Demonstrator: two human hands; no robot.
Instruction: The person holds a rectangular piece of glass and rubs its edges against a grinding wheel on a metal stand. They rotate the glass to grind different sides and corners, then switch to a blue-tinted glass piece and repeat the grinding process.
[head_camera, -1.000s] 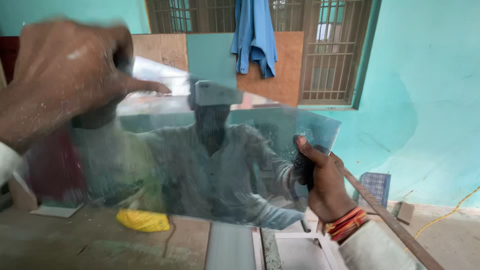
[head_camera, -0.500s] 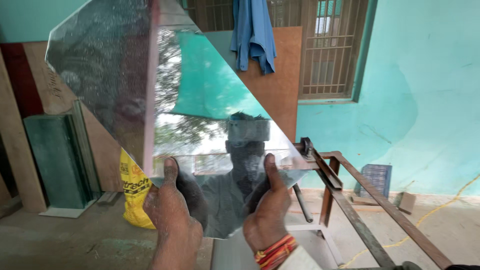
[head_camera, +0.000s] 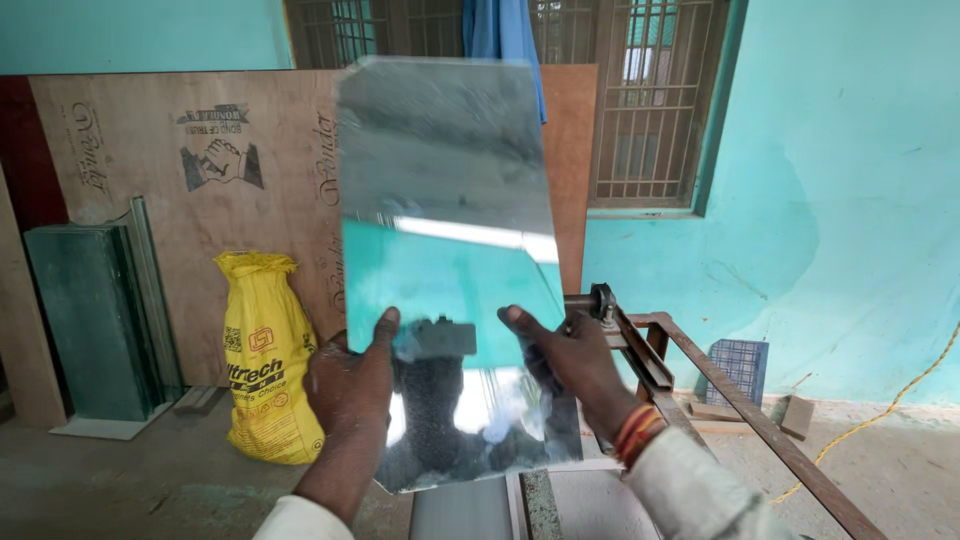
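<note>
The person holds a mirror sheet (head_camera: 445, 260) up in the air, in front of the chest. It stands almost straight up and leans a little. The left hand (head_camera: 350, 385) grips the left edge near the bottom, with the thumb on the shiny front and the fingers curled round the back. The right hand (head_camera: 565, 360) grips the right edge in the same way. Both hands are closed on the sheet, so it hangs between them and touches nothing else.

The sheet is already lifted off whatever it lay on. It looks whole, with no crack that can be seen. It is not yet set down anywhere, so the carrying part seems to be in the middle. Putting it in a safe place is what looks to be left.

Below the sheet is the edge of a desk (head_camera: 545, 505). To the right is a rusty metal frame (head_camera: 740, 410). Behind, a yellow sack (head_camera: 262, 355) stands on the floor beside a big plywood board (head_camera: 190, 200) leaning on the wall. A barred window (head_camera: 650, 100) is further back.
</note>
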